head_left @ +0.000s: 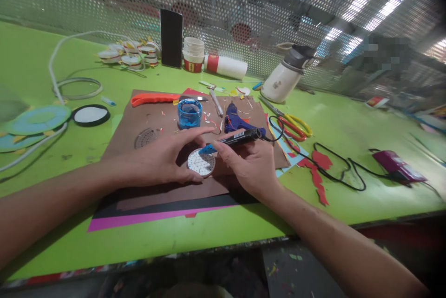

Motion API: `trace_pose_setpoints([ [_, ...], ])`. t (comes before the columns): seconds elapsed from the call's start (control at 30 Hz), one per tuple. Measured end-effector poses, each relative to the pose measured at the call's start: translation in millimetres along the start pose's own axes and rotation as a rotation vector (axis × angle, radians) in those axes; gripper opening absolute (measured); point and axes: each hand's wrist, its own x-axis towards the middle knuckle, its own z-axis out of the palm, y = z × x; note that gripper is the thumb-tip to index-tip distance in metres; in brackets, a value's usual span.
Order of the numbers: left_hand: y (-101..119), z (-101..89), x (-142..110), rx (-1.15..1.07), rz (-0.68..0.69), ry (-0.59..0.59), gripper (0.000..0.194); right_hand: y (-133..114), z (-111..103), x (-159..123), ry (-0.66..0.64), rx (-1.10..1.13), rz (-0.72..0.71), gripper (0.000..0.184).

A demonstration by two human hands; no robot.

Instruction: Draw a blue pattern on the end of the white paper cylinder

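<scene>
My left hand (167, 154) curves its thumb and fingers around a small round white disc (199, 166) marked with dark lines and dots, gripping it by the edge. In my right hand (256, 163) is a black marker (240, 137) whose blue tip end touches the top of the disc. Just beyond my hands, a small blue-smeared jar (190, 114) stands on the brown sheet (160, 124). A dark blue glue gun (237, 119) lies behind my right hand. An orange-handled utility knife (156, 99) rests past the jar.
Yellow-and-orange scissors (292, 124), a cable and a purple box (397, 166) lie to the right. At the back are a phone (171, 38), paper cups (226, 66) and a white bottle (283, 80). Blue rings (38, 119) and a black-rimmed disc (90, 115) lie left.
</scene>
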Motion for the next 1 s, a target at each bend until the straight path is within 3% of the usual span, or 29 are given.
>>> trace_pose_setpoints([
  [0.23, -5.6, 0.4, 0.3, 0.005, 0.015, 0.004, 0.111, -1.9, -0.2, -0.3, 0.078, 0.052, 0.017, 0.031],
  [0.37, 0.0, 0.5, 1.3, -0.006, 0.018, 0.000, 0.113, -6.8, -2.1, 0.3, 0.179, 0.099, 0.018, 0.043],
  [0.63, 0.3, 2.8, 1.0, 0.011, 0.053, 0.018, 0.109, -4.4, -0.7, 3.6, 0.081, 0.107, 0.055, 0.052],
  [0.83, -0.7, 2.6, 0.0, 0.024, 0.087, 0.024, 0.109, -2.5, -0.5, -0.1, 0.046, 0.116, 0.047, 0.042],
  [1.0, 1.6, -0.6, 1.1, -0.025, 0.064, -0.022, 0.089, -1.0, -0.9, -2.5, 0.006, 0.109, 0.052, 0.045],
])
